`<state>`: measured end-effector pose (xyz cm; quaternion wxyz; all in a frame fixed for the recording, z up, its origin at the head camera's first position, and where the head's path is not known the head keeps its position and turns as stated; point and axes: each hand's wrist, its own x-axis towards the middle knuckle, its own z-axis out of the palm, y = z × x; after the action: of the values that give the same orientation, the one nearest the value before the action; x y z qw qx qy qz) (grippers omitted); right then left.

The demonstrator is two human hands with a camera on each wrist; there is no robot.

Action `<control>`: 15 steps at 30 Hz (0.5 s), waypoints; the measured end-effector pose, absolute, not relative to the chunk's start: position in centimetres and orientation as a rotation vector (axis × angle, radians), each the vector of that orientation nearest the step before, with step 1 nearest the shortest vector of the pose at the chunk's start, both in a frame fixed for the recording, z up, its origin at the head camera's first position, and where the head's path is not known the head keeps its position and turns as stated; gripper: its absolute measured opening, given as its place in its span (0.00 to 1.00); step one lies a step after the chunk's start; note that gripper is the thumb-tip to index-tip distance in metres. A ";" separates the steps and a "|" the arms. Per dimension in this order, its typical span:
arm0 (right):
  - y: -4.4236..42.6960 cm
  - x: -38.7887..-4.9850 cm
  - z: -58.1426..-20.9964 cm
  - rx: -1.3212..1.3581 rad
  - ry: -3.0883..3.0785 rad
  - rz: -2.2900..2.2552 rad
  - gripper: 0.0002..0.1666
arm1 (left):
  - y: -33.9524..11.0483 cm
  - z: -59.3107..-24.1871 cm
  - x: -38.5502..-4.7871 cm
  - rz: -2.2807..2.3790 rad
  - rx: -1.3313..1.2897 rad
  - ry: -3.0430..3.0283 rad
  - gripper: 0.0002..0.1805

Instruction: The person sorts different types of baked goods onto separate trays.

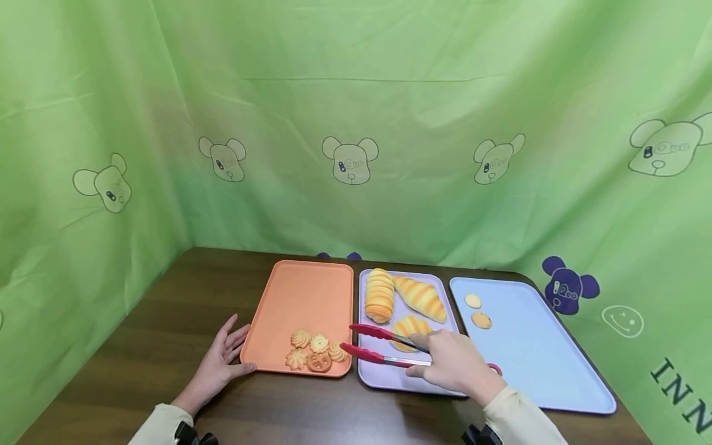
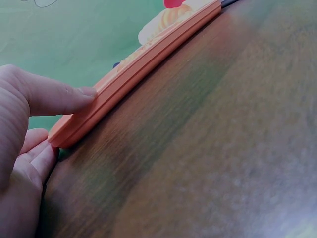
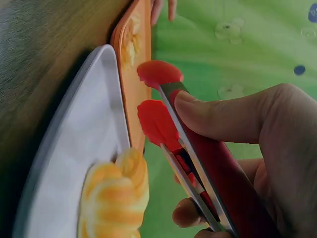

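My right hand (image 1: 453, 361) grips a pair of red-tipped tongs (image 1: 364, 354), thumb on one arm and fingers on the other. The tongs' tips are apart with nothing between them, over the border of the purple tray (image 1: 384, 378) and the orange tray (image 1: 311, 287). Several small cookies (image 1: 319, 343) lie at the orange tray's near right corner, close to the tips. With straight fingers, my left hand (image 1: 214, 368) touches that tray's near left corner; its thumb (image 2: 64, 99) rests against the rim. Beneath the tongs, a striped bread (image 1: 408, 327) is partly hidden.
A ridged bread roll (image 1: 379, 295) and a long striped bread (image 1: 419, 298) lie at the back of the purple tray. On the right, a blue tray (image 1: 539, 352) carries two flat round cookies (image 1: 481, 320). A green curtain (image 1: 350, 216) hangs behind the brown table (image 1: 183, 309).
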<state>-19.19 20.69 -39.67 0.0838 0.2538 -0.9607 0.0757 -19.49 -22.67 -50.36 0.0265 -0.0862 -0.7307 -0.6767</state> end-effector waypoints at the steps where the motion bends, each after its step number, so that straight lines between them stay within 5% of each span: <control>1: 20.4 -19.3 -39.6 0.774 -2.871 0.215 0.32 | -22.7 -50.4 -19.5 -2.089 -0.269 -2.257 0.61; 15: 18.0 -20.5 -38.1 0.904 -2.933 0.100 0.27 | -22.7 -50.5 -19.5 -2.079 -0.298 -2.253 0.61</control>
<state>-20.46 17.98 -38.09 0.0354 0.2942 -0.9545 0.0326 -19.54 -22.73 -50.51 0.0308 -0.0966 -0.7311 -0.6747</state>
